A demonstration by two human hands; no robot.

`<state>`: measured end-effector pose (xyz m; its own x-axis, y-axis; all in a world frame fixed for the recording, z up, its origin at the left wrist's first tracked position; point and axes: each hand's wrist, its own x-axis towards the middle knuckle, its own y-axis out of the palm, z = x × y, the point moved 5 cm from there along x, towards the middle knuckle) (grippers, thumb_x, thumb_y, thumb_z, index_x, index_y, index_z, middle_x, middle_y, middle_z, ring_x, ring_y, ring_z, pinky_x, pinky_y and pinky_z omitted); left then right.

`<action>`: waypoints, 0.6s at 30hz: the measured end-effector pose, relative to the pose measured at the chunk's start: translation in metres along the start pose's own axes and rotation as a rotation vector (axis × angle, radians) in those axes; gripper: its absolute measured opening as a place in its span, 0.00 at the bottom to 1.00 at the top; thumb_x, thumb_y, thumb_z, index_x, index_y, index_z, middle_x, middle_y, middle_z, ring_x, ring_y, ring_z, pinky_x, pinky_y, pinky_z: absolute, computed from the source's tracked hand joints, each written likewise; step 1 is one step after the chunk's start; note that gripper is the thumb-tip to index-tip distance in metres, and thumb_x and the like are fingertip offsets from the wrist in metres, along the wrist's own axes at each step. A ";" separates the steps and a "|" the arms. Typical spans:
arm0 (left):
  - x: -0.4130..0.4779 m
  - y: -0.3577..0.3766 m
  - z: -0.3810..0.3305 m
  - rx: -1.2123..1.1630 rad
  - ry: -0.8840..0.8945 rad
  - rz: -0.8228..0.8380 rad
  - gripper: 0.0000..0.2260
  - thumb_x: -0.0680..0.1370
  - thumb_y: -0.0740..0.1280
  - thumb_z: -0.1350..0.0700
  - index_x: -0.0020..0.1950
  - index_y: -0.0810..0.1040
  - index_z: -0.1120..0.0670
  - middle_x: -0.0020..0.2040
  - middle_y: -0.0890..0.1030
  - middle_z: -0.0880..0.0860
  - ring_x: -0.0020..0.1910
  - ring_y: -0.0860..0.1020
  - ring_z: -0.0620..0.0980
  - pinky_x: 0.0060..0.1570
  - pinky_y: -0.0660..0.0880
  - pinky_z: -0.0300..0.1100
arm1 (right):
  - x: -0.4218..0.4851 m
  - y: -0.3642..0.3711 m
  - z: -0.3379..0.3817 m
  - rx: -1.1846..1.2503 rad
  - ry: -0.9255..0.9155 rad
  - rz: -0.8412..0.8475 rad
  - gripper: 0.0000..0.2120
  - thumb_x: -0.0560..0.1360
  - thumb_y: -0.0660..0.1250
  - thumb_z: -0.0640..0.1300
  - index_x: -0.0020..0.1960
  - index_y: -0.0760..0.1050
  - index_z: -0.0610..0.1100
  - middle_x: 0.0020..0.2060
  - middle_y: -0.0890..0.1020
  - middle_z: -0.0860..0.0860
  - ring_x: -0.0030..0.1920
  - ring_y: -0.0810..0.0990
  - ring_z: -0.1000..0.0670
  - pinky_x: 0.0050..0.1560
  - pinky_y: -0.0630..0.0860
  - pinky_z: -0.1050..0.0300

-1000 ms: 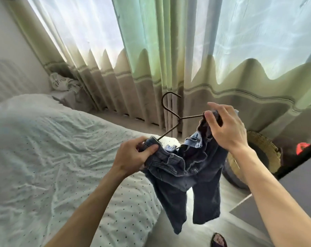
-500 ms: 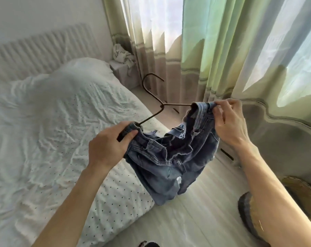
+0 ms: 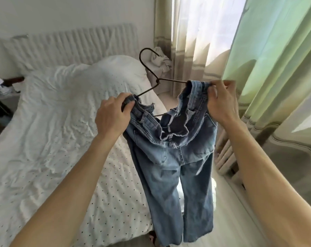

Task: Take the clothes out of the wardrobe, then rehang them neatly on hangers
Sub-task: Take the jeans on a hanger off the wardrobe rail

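A pair of blue jeans (image 3: 178, 172) hangs in front of me on a dark wire hanger (image 3: 151, 72), legs dangling down past the bed's edge. My left hand (image 3: 113, 116) grips the left end of the waistband together with the hanger's left arm. My right hand (image 3: 220, 100) pinches the right end of the waistband over the hanger's right arm. The hanger's hook points up and away from me. The waistband sags open between both hands.
A bed with a white dotted sheet (image 3: 53, 139) fills the left side, a ribbed white headboard (image 3: 71, 43) behind it. Green and beige curtains (image 3: 267, 68) cover the window on the right. A white radiator (image 3: 226, 157) stands below them. Pale floor runs between bed and curtains.
The view has swung left toward the bed's head. The jeans' legs have dropped and now hang full length instead of bunched up. Both hands keep their hold on waistband and hanger.
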<state>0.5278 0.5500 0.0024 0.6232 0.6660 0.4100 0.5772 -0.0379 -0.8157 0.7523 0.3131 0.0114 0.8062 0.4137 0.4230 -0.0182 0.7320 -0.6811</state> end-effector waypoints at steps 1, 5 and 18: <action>0.016 0.007 0.003 -0.008 -0.004 0.006 0.14 0.82 0.60 0.41 0.65 0.74 0.44 0.54 0.80 0.55 0.58 0.73 0.59 0.47 0.72 0.51 | 0.017 0.008 -0.001 -0.002 0.007 0.013 0.14 0.84 0.53 0.50 0.64 0.71 0.48 0.63 0.67 0.45 0.52 0.68 0.48 0.54 0.66 0.53; 0.081 0.034 0.013 -0.043 -0.031 0.059 0.13 0.82 0.60 0.40 0.64 0.74 0.41 0.54 0.80 0.53 0.59 0.73 0.58 0.49 0.73 0.51 | 0.076 0.041 -0.005 -0.007 0.041 0.050 0.14 0.84 0.53 0.50 0.65 0.71 0.48 0.61 0.66 0.46 0.53 0.71 0.45 0.54 0.65 0.53; 0.204 0.166 0.078 0.053 -0.198 0.300 0.13 0.84 0.56 0.42 0.66 0.71 0.42 0.53 0.78 0.53 0.58 0.73 0.57 0.49 0.77 0.53 | 0.201 0.187 -0.050 -0.056 0.053 0.299 0.16 0.83 0.51 0.52 0.65 0.71 0.50 0.59 0.66 0.49 0.53 0.74 0.45 0.58 0.73 0.48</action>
<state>0.7096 0.7374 -0.0808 0.6434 0.7627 0.0665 0.3530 -0.2184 -0.9098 0.9403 0.5059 -0.0614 0.7999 0.5760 0.1685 -0.2277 0.5510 -0.8028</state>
